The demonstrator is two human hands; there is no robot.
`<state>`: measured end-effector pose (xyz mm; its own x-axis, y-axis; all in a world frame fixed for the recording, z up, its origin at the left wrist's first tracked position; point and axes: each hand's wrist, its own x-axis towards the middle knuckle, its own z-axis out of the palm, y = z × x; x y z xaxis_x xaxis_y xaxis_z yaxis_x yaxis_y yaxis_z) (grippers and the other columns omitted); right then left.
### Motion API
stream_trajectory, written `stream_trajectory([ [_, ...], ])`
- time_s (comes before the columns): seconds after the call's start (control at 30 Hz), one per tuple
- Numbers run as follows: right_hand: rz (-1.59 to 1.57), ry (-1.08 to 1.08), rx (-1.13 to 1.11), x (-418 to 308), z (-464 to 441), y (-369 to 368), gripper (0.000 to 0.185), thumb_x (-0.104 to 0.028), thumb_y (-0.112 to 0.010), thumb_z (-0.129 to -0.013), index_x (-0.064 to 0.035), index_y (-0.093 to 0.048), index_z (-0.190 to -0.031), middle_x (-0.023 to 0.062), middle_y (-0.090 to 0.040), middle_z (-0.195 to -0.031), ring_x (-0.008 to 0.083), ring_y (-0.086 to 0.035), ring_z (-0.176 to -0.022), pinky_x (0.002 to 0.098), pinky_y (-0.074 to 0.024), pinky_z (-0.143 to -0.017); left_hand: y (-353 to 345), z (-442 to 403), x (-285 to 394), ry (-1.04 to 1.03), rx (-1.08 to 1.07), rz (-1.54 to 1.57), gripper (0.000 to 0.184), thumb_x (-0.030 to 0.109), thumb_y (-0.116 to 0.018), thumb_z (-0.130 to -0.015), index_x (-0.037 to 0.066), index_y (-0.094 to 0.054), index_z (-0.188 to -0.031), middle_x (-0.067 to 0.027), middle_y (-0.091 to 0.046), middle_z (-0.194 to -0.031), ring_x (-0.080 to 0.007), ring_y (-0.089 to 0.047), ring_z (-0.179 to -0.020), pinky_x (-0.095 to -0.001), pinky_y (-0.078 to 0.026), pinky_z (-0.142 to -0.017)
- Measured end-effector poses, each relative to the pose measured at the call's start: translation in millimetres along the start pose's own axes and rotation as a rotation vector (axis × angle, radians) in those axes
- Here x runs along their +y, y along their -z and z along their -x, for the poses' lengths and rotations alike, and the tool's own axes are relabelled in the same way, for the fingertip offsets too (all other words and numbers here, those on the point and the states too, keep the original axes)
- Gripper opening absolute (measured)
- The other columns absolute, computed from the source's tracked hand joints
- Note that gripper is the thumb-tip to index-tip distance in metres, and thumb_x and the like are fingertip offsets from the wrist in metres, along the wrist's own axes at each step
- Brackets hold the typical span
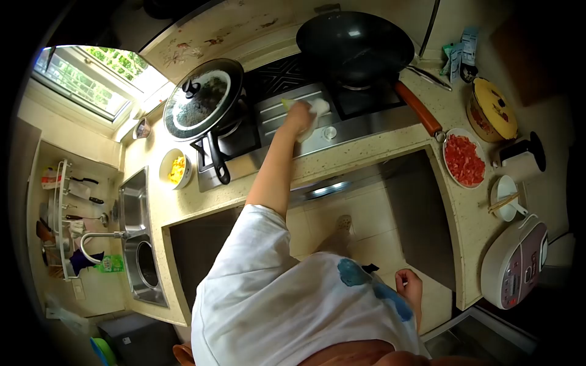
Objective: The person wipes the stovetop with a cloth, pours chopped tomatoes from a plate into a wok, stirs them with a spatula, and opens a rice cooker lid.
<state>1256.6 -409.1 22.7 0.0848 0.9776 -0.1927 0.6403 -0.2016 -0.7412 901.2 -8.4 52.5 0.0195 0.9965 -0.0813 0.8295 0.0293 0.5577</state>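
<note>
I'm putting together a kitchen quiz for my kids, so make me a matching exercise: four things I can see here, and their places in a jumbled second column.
1. White cloth
2. Black wok
3. Bowl of yellow pieces
4. Plate of red meat

A. On the counter, between the sink and the stove
B. In the left hand, at the middle of the stove
C. On the counter, near the pot with a yellow lid
D. On the right side of the stove

Right pairs: 1-B, 2-D, 3-A, 4-C
</note>
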Motion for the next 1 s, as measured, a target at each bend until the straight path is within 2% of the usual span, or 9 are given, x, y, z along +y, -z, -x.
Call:
stream_trajectory([
  [0.1,-0.155,-0.134,-0.031,-4,-13,6,0.005,-0.004,-0.057,-0.077,0.0001,-0.057,-0.080,0.0082,-0.057,-0.066,0.0121,-0.055,-0.061,0.0257,-0.0460,-0.056,-35,-12,-24,-0.339,0.176,-0.133,0.030,0.008,-0.061,-0.069,0.005,-0.057,-0.099,-0.0168,-0.053,-0.103,-0.0350,-0.051,-0.095,-0.0404,-0.043,-0.084],
  [0.13,-0.311,-0.283,-0.098,-13,-24,14,0.005,-0.004,-0.058,-0.078,0.0001,-0.056,-0.081,0.0059,-0.055,-0.064,0.0098,-0.051,-0.060,0.0241,-0.0434,-0.054,-30,-3,-17,-0.338,0.201,-0.142,0.029,0.005,-0.057,-0.071,0.007,-0.058,-0.099,-0.0163,-0.053,-0.103,-0.0346,-0.053,-0.091,-0.0405,-0.044,-0.082],
  [0.3,-0.084,-0.019,-0.113,-40,-88,23,0.008,-0.006,-0.057,-0.079,0.0012,-0.057,-0.082,0.0082,-0.057,-0.065,0.0115,-0.054,-0.060,0.0262,-0.0438,-0.052,-35,0,-12,-0.083,0.101,-0.313,0.032,0.005,-0.054,-0.073,0.002,-0.052,-0.104,-0.0201,-0.054,-0.100,-0.0365,-0.053,-0.092,-0.0419,-0.044,-0.081],
  [0.37,0.032,0.049,0.042,-59,-114,30,0.006,-0.006,-0.059,-0.077,-0.0017,-0.059,-0.082,0.0125,-0.059,-0.069,0.0192,-0.058,-0.058,0.0282,-0.0442,-0.049,-26,2,-21,-0.075,0.103,-0.079,0.035,0.010,-0.055,-0.073,-0.001,-0.049,-0.105,-0.0227,-0.054,-0.098,-0.0382,-0.053,-0.092,-0.0435,-0.045,-0.079],
  [0.5,0.007,0.027,0.061,-71,-139,36,0.009,-0.009,-0.059,-0.080,-0.0013,-0.060,-0.085,0.0133,-0.060,-0.073,0.0227,-0.060,-0.059,0.0303,-0.0451,-0.049,25,-5,-29,0.163,0.446,0.098,0.034,0.012,-0.057,-0.072,-0.001,-0.049,-0.102,-0.0259,-0.055,-0.097,-0.0396,-0.052,-0.095,-0.0436,-0.044,-0.080],
  [0.6,0.029,0.063,0.026,-69,-148,31,0.007,-0.008,-0.058,-0.080,-0.0016,-0.059,-0.083,0.0122,-0.059,-0.071,0.0212,-0.058,-0.057,0.0300,-0.0449,-0.050,20,-18,-43,0.273,0.223,-0.159,0.032,0.010,-0.056,-0.072,0.001,-0.051,-0.101,-0.0259,-0.053,-0.099,-0.0395,-0.053,-0.094,-0.0433,-0.045,-0.080],
  [0.8,0.011,0.098,-0.086,-82,-174,28,0.006,-0.008,-0.058,-0.079,-0.0028,-0.058,-0.082,0.0117,-0.058,-0.071,0.0205,-0.058,-0.057,0.0300,-0.0448,-0.050,-23,-13,-12,-0.079,0.133,-0.185,0.034,0.006,-0.055,-0.067,0.007,-0.056,-0.101,-0.0247,-0.054,-0.098,-0.0384,-0.055,-0.087,-0.0418,-0.046,-0.075],
  [0.9,0.028,0.167,-0.162,-86,-190,27,0.007,-0.009,-0.058,-0.079,-0.0037,-0.058,-0.083,0.0117,-0.059,-0.072,0.0222,-0.058,-0.058,0.0308,-0.0450,-0.051,-20,-19,-14,-0.368,0.057,0.136,0.031,0.005,-0.059,-0.066,0.005,-0.056,-0.098,-0.0195,-0.055,-0.101,-0.0362,-0.055,-0.087,-0.0379,-0.045,-0.076],
  [1.0,0.028,0.247,-0.148,-87,-202,34,0.009,-0.011,-0.058,-0.079,-0.0046,-0.058,-0.085,0.0120,-0.059,-0.071,0.0243,-0.058,-0.058,0.0320,-0.0453,-0.051,-7,-22,-16,-0.215,0.220,0.236,0.030,0.005,-0.061,-0.067,0.005,-0.055,-0.097,-0.0176,-0.056,-0.097,-0.0357,-0.055,-0.086,-0.0368,-0.045,-0.077],
])
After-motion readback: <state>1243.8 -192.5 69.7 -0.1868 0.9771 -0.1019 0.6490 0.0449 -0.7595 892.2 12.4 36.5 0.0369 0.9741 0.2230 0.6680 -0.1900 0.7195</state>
